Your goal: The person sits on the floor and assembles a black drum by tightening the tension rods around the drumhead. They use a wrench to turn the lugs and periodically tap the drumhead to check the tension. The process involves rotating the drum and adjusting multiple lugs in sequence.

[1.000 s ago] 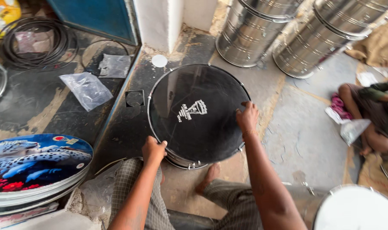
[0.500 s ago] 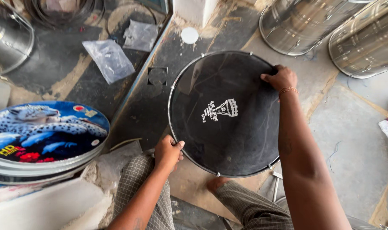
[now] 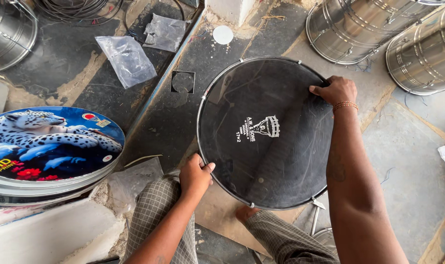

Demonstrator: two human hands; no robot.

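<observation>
A round black drumhead with a thin metal hoop fills the centre of the frame, held above the concrete floor. The left hand is closed on the rim at lower left; the right hand curls over the rim at upper right. The skin looks taut, light and easily dented, so the stiff hoop is probably the safest hold. Shiny ribbed steel drum shells lie at upper right, printed drumheads are stacked at left, and crinkled plastic bags sit at upper left.
</observation>
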